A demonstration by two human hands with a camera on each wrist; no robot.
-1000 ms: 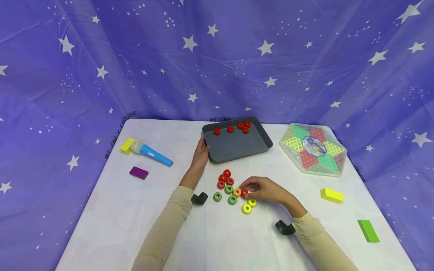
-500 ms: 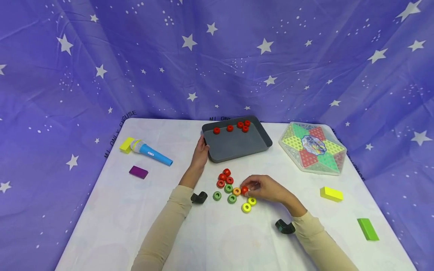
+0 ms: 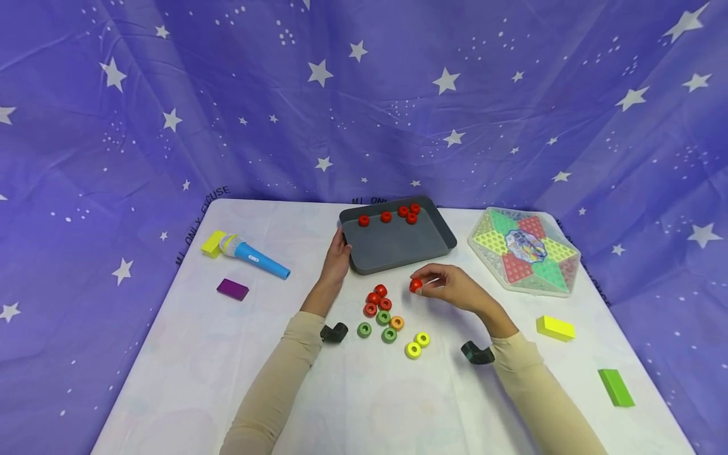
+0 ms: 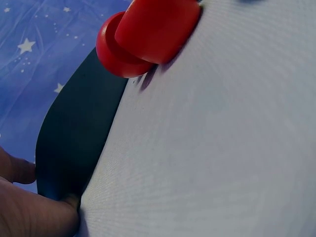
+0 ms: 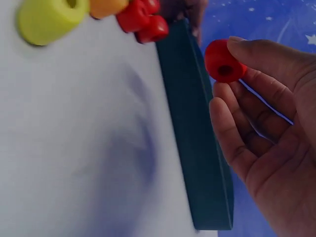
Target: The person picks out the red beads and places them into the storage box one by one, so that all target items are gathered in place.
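Observation:
My right hand (image 3: 455, 289) pinches a red bead (image 3: 416, 285) between thumb and fingers, raised off the table in front of the tray. In the right wrist view the bead (image 5: 225, 61) shows its dark hole. At the left end of the grey tray (image 3: 398, 245), my left hand (image 3: 335, 260) grips the wall; the thumb (image 4: 44, 212) presses on it in the left wrist view. Several red beads (image 3: 386, 217) lie along the tray's far side. On the table before it sit more red beads (image 3: 371, 309), green beads (image 3: 364, 329), an orange bead (image 3: 397, 323) and two yellow beads (image 3: 413, 350).
To the left lie a blue toy microphone (image 3: 258, 260), a yellow block (image 3: 213, 244) and a purple block (image 3: 232, 289). A hexagonal Chinese checkers box (image 3: 524, 251) stands back right, with a yellow block (image 3: 555, 328) and a green block (image 3: 617, 387) nearer.
My right hand has lifted the red bead from beside the orange one and carried it away from me, closer to the tray. The left hand keeps its place on the tray.

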